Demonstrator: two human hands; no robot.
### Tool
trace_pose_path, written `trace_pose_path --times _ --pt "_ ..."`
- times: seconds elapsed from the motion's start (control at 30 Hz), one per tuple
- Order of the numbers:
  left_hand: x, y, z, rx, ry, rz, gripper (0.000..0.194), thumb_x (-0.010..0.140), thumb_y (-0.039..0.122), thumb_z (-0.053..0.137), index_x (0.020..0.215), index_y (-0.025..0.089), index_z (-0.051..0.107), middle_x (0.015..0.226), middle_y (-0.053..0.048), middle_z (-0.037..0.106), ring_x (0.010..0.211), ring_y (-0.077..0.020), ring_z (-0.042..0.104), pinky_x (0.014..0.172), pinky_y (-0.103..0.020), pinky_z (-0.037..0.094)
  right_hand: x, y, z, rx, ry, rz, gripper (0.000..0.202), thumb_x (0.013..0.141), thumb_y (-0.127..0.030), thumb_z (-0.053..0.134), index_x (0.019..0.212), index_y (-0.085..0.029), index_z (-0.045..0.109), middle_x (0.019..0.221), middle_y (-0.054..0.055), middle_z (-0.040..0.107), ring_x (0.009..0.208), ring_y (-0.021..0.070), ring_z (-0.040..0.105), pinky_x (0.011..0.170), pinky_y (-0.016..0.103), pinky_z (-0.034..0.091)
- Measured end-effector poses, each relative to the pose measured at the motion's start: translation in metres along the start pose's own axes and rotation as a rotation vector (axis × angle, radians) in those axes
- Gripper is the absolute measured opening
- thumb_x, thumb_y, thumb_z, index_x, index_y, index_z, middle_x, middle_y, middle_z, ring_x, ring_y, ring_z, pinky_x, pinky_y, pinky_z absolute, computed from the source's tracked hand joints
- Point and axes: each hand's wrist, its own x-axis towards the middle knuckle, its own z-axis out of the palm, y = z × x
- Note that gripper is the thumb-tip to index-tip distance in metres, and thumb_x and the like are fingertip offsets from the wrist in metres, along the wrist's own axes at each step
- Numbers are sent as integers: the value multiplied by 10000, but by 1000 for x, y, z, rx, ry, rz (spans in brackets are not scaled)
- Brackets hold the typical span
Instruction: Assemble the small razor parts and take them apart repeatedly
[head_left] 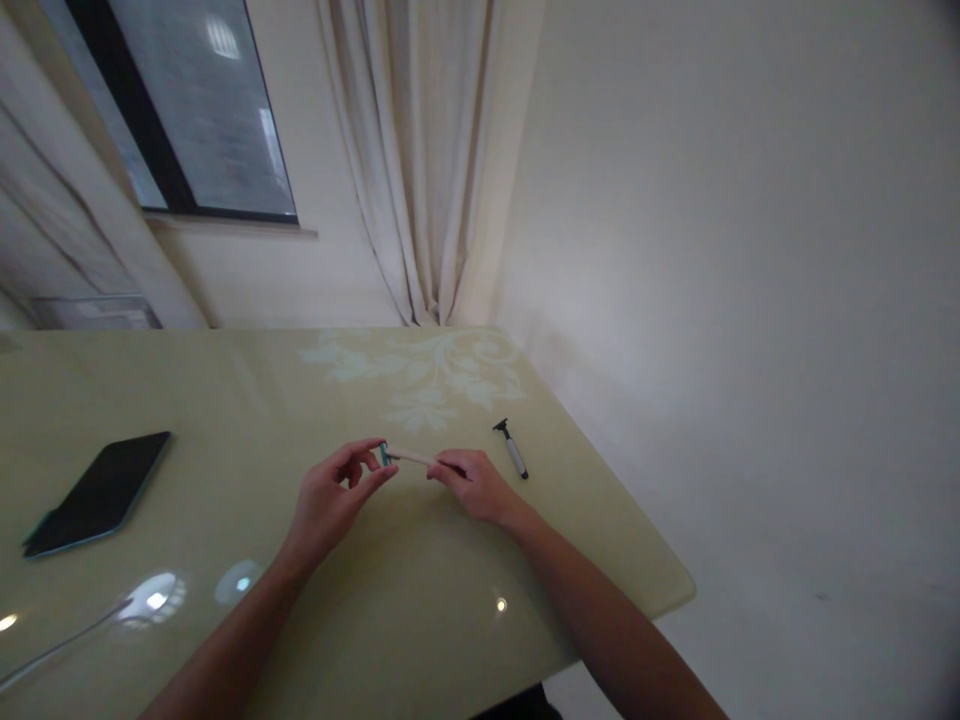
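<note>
Above the table, both of my hands hold a razor with a pale handle [412,457] and a teal head [385,454]. My left hand [334,495] pinches the teal head between thumb and forefinger, the other fingers curled behind. At the far end of the handle, my right hand [476,485] is closed around it, thumb and fingers pressed together; that end is hidden by the fingers. To the right of my right hand, a second razor [514,453], with a grey handle and black head, lies on the tabletop.
The glossy cream table [600,560] has a floral pattern at its far corner and ends at a white wall [735,300] on the right. A dark tablet-like case [105,490] lies at the left, with a thin cable [67,640] nearer me. Curtains [420,150] hang behind.
</note>
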Motion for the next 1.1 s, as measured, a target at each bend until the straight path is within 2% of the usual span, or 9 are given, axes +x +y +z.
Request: trace_pose_path --times 0.13,0.33,0.5,0.63,0.77,0.9,1.0,1.1 --pt "0 -2 2 8 -34 -18 430 807 470 775 1136 199 717 741 30 654 559 -96 464 548 -220 415 1 2 1 29 9 2 353 1007 -428 564 834 -171 734 665 -23 524 649 123 471 628 239 314" --pt "0 0 2 -16 -18 -43 440 791 491 779 1113 197 724 733 33 644 554 -95 450 537 -219 404 1 4 4 33 31 24 326 1000 -390 576 833 -167 744 662 -28 527 639 115 464 622 240 308" --pt "1 -4 3 -16 -9 -47 468 777 497 782 1132 200 721 730 33 647 550 -97 451 523 -218 392 1 5 8 55 -20 24 291 993 -372 590 842 -171 737 655 -35 524 625 110 459 602 232 300" --pt "1 -11 2 7 -27 -50 473 766 504 789 1124 201 725 730 34 653 537 -97 441 516 -219 386 1 6 10 -55 32 29 317 988 -355 600 750 -165 686 642 -35 508 632 110 456 612 238 285" --pt "1 -11 0 21 -38 -39 471 776 515 778 1118 195 725 716 33 648 543 -101 452 522 -221 389 1 5 10 -7 2 22 319 985 -361 606 737 -170 668 635 -43 491 619 106 450 600 239 283" --pt "2 -9 0 20 -36 -40 452 788 519 764 1096 189 728 699 32 635 543 -105 469 526 -224 395 1 6 8 9 54 54 317 984 -361 599 754 -165 695 619 -46 474 610 105 433 593 243 275" --pt "3 -9 1 8 -44 -29 436 799 510 755 1097 192 727 706 29 637 553 -109 494 540 -225 410 1 8 7 52 3 53 293 981 -376 602 822 -167 733 623 -48 485 602 105 429 587 243 277" --pt "2 -8 1 -2 -44 -19 432 795 504 758 1094 193 727 716 25 643 559 -111 497 545 -225 417 1 9 8 49 5 50 302 979 -365 601 790 -163 724 621 -47 482 608 106 431 590 245 274"
